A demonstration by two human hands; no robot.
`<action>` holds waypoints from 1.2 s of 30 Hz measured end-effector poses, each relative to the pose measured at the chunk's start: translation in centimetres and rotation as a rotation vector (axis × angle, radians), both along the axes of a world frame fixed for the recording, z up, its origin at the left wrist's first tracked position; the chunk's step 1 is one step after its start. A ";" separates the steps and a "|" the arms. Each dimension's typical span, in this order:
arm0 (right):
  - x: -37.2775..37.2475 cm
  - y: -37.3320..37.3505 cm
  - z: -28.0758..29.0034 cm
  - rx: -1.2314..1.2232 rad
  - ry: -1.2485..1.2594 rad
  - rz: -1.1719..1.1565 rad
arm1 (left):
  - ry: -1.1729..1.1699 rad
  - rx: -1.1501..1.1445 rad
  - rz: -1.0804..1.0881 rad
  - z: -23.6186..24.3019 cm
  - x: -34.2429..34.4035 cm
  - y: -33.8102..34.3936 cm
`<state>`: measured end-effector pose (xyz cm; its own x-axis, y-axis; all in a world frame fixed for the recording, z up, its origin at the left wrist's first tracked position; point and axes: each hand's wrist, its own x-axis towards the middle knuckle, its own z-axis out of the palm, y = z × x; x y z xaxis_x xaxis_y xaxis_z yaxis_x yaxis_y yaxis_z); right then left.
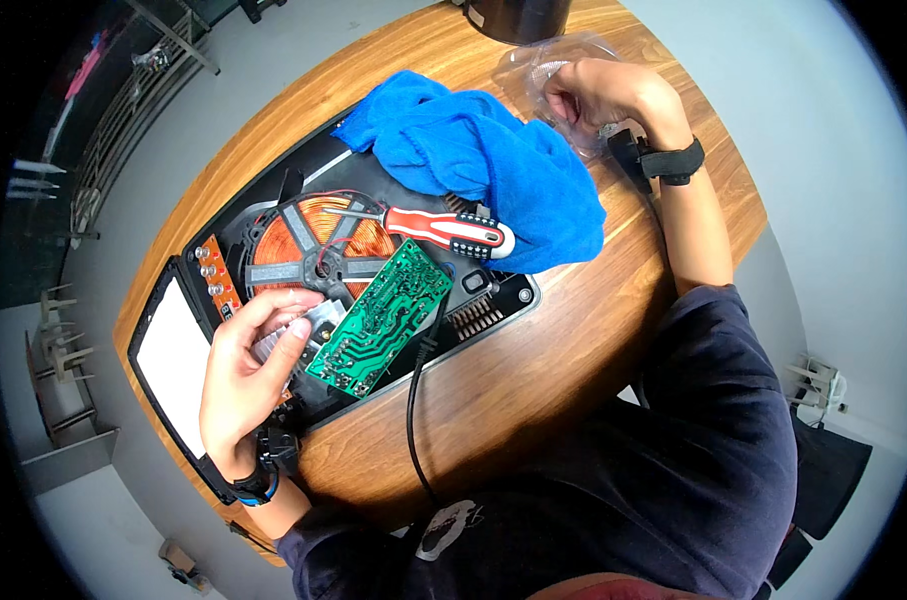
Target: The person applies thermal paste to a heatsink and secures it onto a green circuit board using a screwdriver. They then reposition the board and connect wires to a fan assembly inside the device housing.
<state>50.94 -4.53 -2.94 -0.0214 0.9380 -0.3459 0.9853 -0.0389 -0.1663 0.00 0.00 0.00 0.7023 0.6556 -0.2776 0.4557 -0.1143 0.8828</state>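
Circuit board [381, 322], likely light, stiff, brittle, best held by its edges, lies at five o'clock from the coil [274, 243]; my left hand [245, 364] pinches a metal block [326, 319], my right hand [610, 92] curls, its grip unclear.
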 end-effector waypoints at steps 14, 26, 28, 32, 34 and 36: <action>1.6 0.3 0.3 -0.033 0.080 -0.094 | -0.028 -0.034 0.003 -0.3 0.4 -0.1; 1.8 0.3 1.1 0.002 0.100 -0.084 | -0.018 -0.012 -0.011 -0.3 0.3 0.0; 1.7 0.2 1.2 0.009 0.104 -0.090 | -0.024 -0.015 -0.009 -0.3 0.3 0.0; 1.7 0.2 1.0 -0.001 0.111 -0.090 | -0.028 -0.003 -0.020 -0.3 0.4 0.0; 1.2 0.1 1.2 -0.022 0.095 -0.125 | -0.028 -0.005 -0.016 -0.2 0.3 0.0; 1.1 0.1 1.2 -0.031 0.099 -0.145 | -0.032 -0.012 -0.012 -0.2 0.3 0.0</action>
<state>52.03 -4.44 -1.78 0.0785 0.9226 -0.3776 0.9479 -0.1864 -0.2584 0.27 -0.02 -0.19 0.7186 0.6441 -0.2622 0.4257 -0.1092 0.8982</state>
